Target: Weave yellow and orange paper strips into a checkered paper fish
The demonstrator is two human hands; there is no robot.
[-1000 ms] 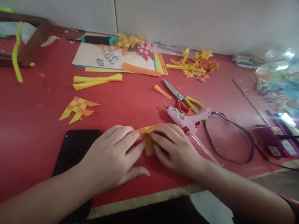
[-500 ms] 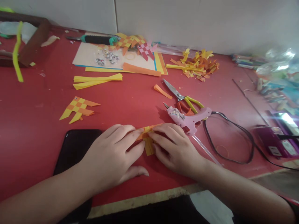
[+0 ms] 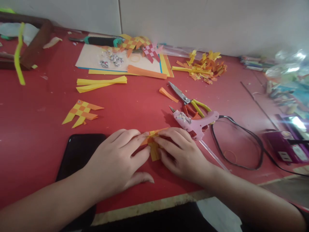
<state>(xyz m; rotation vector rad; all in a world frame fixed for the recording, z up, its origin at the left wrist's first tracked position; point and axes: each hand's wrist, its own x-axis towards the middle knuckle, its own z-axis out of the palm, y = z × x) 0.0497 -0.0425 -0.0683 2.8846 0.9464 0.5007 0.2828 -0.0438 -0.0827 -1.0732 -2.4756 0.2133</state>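
Both hands meet over a small weave of orange and yellow paper strips (image 3: 154, 152) near the table's front edge. My left hand (image 3: 120, 153) presses the left end of the strips with its fingertips, and its thumb sticks out to the side. At the right end, the bent fingers of my right hand (image 3: 177, 149) grip the same strips. Yellow ends hang toward me between the hands, while much of the weave is hidden under the fingers. Left of them lies a finished woven paper fish (image 3: 82, 111) in orange and yellow, with a small eye.
A black phone (image 3: 79, 151) lies partly under my left forearm. Beyond my right hand are a pink glue gun (image 3: 193, 124) with its cable and scissors (image 3: 185, 98). Yellow strips (image 3: 101, 83), paper sheets (image 3: 91, 56) and a scrap pile (image 3: 205, 66) lie farther back.
Both hands stay in nearly the same place on the paper strips. A yellow strip at the weave's top edge looks slightly shifted under the fingertips.
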